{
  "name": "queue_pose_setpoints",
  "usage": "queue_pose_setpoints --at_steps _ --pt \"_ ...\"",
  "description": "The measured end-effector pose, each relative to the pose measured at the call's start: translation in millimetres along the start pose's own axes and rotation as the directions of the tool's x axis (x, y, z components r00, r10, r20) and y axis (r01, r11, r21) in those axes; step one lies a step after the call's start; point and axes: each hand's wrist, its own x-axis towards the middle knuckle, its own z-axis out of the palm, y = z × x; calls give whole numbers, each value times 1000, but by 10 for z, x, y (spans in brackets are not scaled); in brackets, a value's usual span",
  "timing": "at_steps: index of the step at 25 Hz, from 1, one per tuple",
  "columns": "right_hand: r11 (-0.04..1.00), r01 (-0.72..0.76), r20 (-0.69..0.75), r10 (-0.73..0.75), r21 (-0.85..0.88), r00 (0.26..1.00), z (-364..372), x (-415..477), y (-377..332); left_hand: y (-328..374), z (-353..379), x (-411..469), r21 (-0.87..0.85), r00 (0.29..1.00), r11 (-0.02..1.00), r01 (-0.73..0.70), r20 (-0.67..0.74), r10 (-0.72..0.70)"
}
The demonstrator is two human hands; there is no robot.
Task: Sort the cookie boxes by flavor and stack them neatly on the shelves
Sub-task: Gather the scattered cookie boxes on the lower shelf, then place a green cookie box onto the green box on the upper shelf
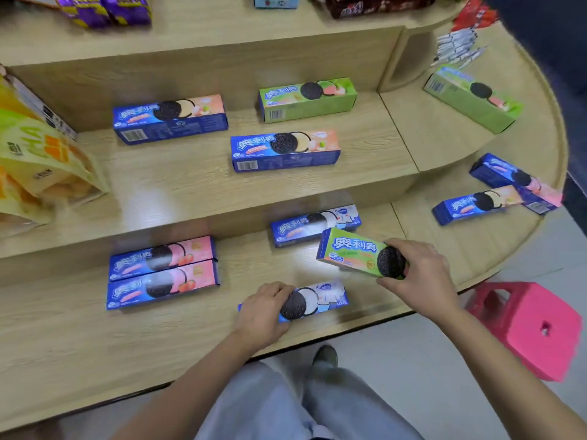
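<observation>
My right hand [422,277] grips a green cookie box [352,252] by its right end, tilted just above the lowest shelf [79,338]. My left hand [262,312] holds the left end of a blue-and-white cookie box [324,298] lying at the shelf's front. Behind them lies another blue-and-white box [313,225]. Two pink strawberry boxes [163,271] lie side by side at the left. On the middle shelf [178,182] lie two blue-and-peach boxes [170,117] [286,150] and a green box [306,98].
The rounded right end of the shelving carries a green box [473,98] above and two crossed blue boxes [498,193] below. Yellow snack bags [38,160] stand at the left. Purple and dark packets sit on the top shelf. A pink plastic stool [527,328] stands on the floor at right.
</observation>
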Motion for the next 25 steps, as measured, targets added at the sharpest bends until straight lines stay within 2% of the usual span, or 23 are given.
queue_pose_setpoints --at_steps 5,13,19,21,23,25 --pt "1000 7 21 -7 -5 1000 -148 183 413 253 165 332 -43 994 994 101 -48 -103" --pt "999 31 49 -29 -37 998 -149 507 565 205 416 551 1 998 999 -39 48 38" --pt "993 118 64 -117 -8 991 -228 800 520 368 458 716 -19 993 997 -75 93 77" --pt "986 166 80 -166 2 983 -285 915 496 464 357 739 -22 998 998 -61 20 62" --pt "974 225 92 -225 13 970 -398 1052 457 659 98 728 -113 981 994 -2 -192 -20" --pt "955 295 83 -296 22 952 -581 1216 405 869 -336 805 -216 894 976 -39 -445 -63"
